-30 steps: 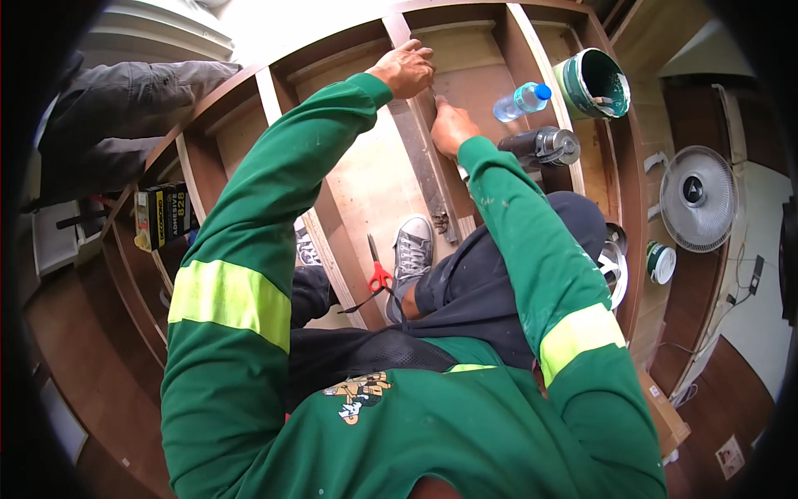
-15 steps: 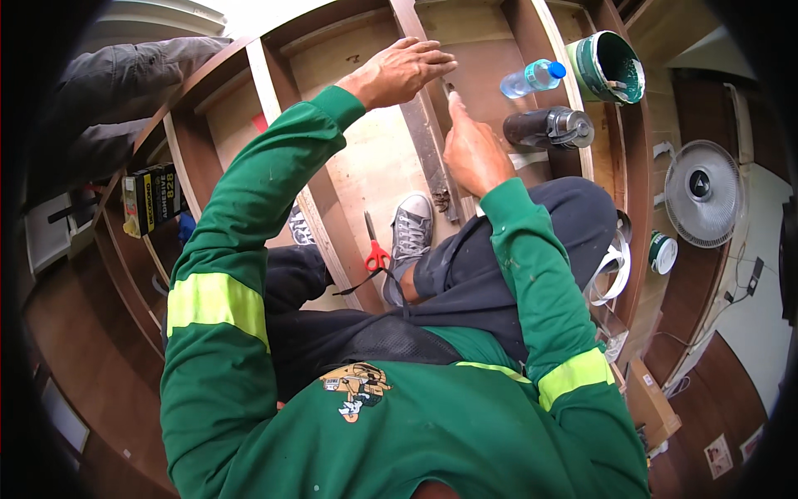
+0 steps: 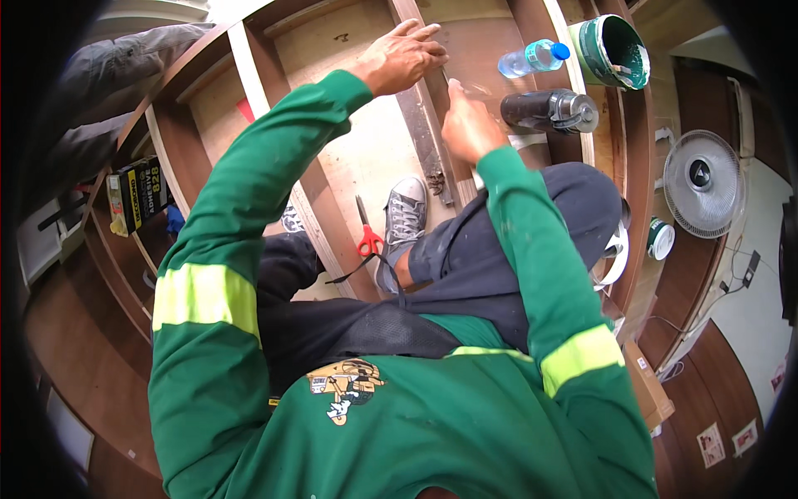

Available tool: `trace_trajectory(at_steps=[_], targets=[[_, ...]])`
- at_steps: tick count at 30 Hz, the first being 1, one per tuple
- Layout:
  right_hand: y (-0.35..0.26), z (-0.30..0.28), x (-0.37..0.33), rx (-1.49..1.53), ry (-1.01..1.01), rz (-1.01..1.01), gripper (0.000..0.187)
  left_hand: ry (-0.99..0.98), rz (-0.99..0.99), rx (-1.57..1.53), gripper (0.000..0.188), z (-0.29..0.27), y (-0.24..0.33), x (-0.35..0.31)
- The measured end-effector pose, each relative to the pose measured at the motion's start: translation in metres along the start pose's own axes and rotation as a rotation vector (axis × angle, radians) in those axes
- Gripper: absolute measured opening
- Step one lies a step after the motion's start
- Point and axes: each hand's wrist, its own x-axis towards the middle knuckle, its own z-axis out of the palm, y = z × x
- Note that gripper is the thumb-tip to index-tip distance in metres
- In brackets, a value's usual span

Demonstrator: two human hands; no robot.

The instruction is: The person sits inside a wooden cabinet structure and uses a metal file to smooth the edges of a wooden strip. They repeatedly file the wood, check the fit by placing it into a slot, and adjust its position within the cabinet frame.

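Note:
A brown wooden divider (image 3: 424, 137) of a large shelf-like frame runs away from me between my feet and the bottles. My left hand (image 3: 401, 58) reaches across its far part, palm down, fingers stretched and resting along the edge. Closer to me on the same edge, my right hand (image 3: 471, 125) has its index finger pointing forward and the other fingers curled in. Whatever those fingers may hold is hidden. A pair of red-handled scissors (image 3: 369, 241) lies near my shoe (image 3: 406, 216), touched by neither hand.
Right of my hands are a clear water bottle (image 3: 532, 60), a dark flask (image 3: 549, 111) and a green paint bucket (image 3: 611, 51). A fan (image 3: 703, 183) stands farther right. A black and yellow box (image 3: 140, 197) sits at left, below another person's grey-clad leg (image 3: 125, 79).
The view has shifted slightly. My left hand's fingers have dropped a little along the divider's edge, and the right hand remains close by with its index finger still extended.

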Motion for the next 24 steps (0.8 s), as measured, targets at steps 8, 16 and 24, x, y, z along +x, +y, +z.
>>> trace_trajectory(at_steps=[8,16,24], targets=[[0.015,-0.001,-0.014,0.027,0.165,-0.095,0.057,0.053,0.051,0.023,0.056,-0.017,0.006,0.014],[0.013,0.009,-0.078,-0.018,0.075,-0.026,0.063,0.414,-0.371,-0.256,0.058,0.017,0.050,-0.005],[0.017,0.019,-0.036,-0.074,0.013,0.034,0.070,0.768,-1.036,-1.215,0.079,0.076,0.102,0.034]])
